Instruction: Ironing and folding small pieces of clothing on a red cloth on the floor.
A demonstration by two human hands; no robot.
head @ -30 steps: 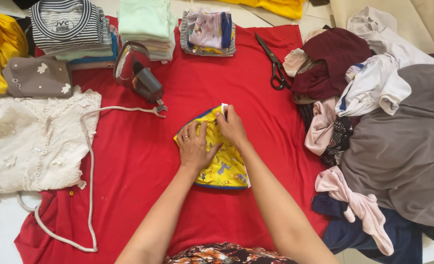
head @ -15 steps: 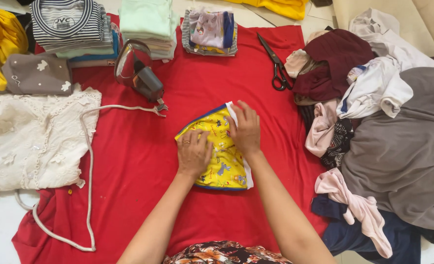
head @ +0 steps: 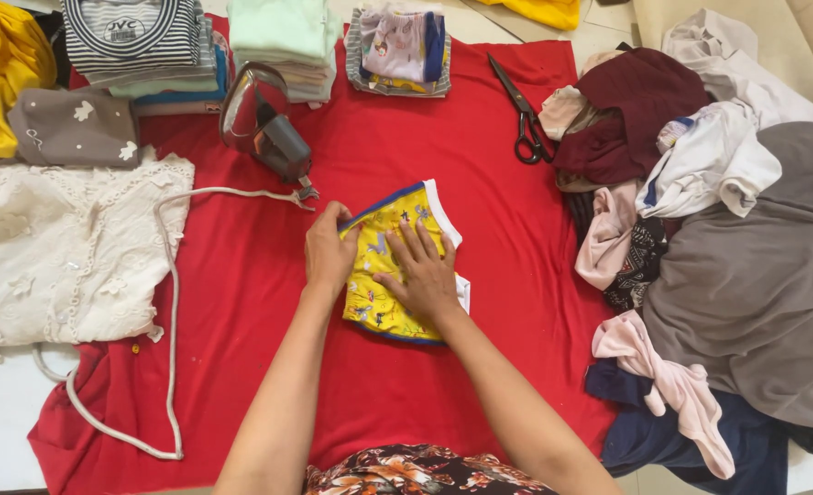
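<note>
Garment: a small yellow printed garment [head: 390, 275] with blue and white trim lies folded near the middle of the red cloth [head: 480, 165], well apart from every edge.
Left hand: the left hand [head: 329, 252] curls its fingers over the garment's left edge, pinching the fabric there.
Right hand: the right hand [head: 428, 273] lies flat with fingers spread, pressing on the garment's middle and gripping nothing.
Risk, fold: the pressing palm sits toward the lower right, so the upper white-trimmed corner is unweighted; a tug from the left could, I judge, skew the fold or bunch the layers.
Risk, iron: the iron [head: 262, 124] stands near the cloth's far left, its white cord [head: 170, 302] looping down along the left side close to the left forearm; an elbow sweep could snag it and tip the iron. Whether it is hot cannot be told.
Risk, scissors: the black scissors [head: 523, 115] lie toward the far right edge, just beside the heap of unfolded clothes [head: 736, 238]; a blind reach into the heap could meet the blades.
Risk, stacks: the folded stacks [head: 278, 46] line the far edge, near the iron, and could topple if it is knocked.
</note>
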